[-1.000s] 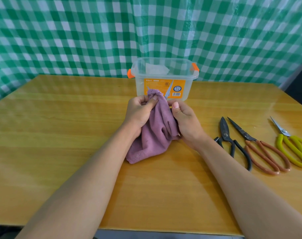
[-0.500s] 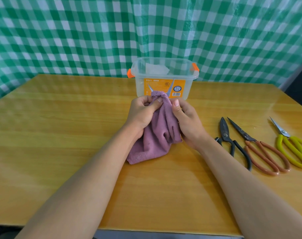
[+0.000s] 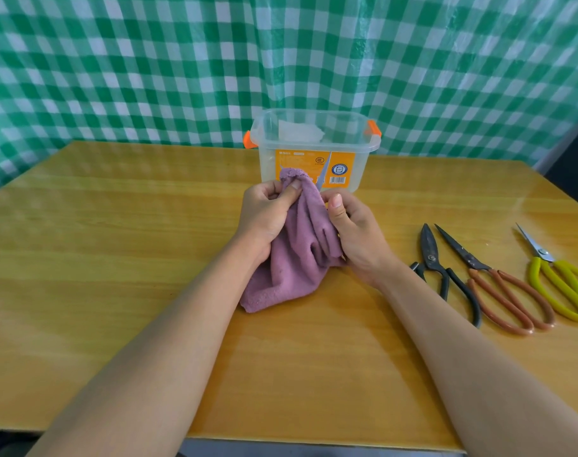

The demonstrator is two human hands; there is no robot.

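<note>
We are reaching both forearms in from 6 o'clock over the wooden bench [image 3: 116,258]. At the middle of the bench we are holding a purple cloth [image 3: 290,265]. Its lower corner is lying on the wood and the rest is bunched up between our hands.

The left grip [image 3: 266,216] is curling closed round the cloth's 9 o'clock side, with the thumb pressing into the top fold. The right grip [image 3: 356,232] is closing round the 3 o'clock side, its thumb pointing up against the fabric. A thin grey blade [image 3: 323,173] is poking out of the cloth's top, between the two thumbs and pointing toward 12 o'clock. The cloth is hiding the rest of it.

At 3 o'clock from the cloth, well apart from it, three pairs are lying side by side with their tips pointing away from us: black scissors [image 3: 442,268], brown-handled scissors [image 3: 498,282] and yellow-handled scissors [image 3: 558,285].

Just beyond the hands, at 12 o'clock, a clear plastic box [image 3: 271,166] with orange latches and an orange label is standing. A green checked sheet [image 3: 149,61] is hanging behind it.
</note>
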